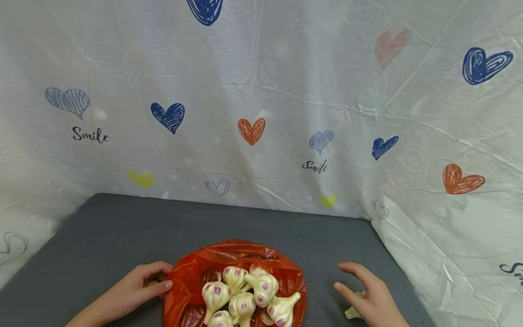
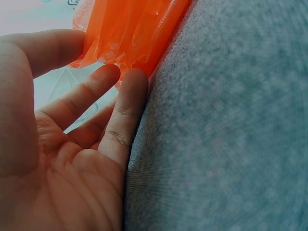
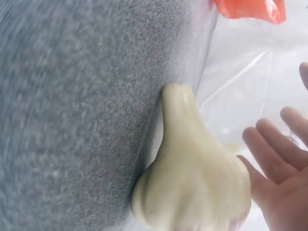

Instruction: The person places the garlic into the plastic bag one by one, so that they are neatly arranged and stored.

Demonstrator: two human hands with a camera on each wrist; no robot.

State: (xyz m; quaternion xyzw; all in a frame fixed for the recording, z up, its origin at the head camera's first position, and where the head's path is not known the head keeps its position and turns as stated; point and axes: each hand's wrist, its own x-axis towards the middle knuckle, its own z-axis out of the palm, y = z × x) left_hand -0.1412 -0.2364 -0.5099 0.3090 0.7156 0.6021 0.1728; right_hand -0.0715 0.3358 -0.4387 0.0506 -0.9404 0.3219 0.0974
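Note:
A red plastic bag point(image 1: 180, 284) lies spread wide on the dark table, with several garlic bulbs point(image 1: 215, 296) inside, white with purple patches. My left hand point(image 1: 140, 286) is at the bag's left side, thumb and fingertips pinching its edge. The left wrist view shows the orange-red plastic point(image 2: 130, 29) between thumb and fingers. Over to the right, my right hand point(image 1: 369, 295) hovers with fingers spread, holding nothing. Partly hidden beneath it is a single garlic bulb point(image 1: 353, 311). In the right wrist view this garlic bulb point(image 3: 192, 168) rests on the table, beside the fingers.
The dark grey table point(image 1: 163, 222) extends behind and around the bag. A white curtain point(image 1: 282, 122) printed with hearts and words closes off the back and sides. Dark lettering marks the far part of the bag.

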